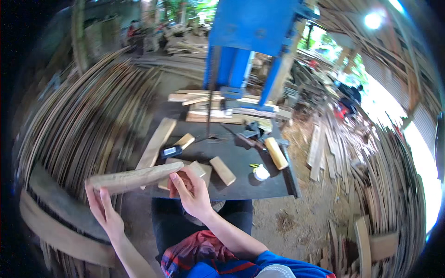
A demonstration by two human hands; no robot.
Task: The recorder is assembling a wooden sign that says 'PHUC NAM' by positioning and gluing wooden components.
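A long pale wooden board is held up between my two hands, in front of the table's left side and tilted slightly up to the right. My left hand grips its left end from below, thumb on the near side. At the other end my right hand pinches it, thumb toward me. Beyond the board is a black saw table with an upright band saw blade under a blue machine housing. Short wood blocks lie just past my right hand, one a separate small block.
On the table are a longer plank, a dark device with a small screen, a yellowish wood piece, a white round object with a yellow tab and stacked offcuts. Long timber strips lean at left, more at right.
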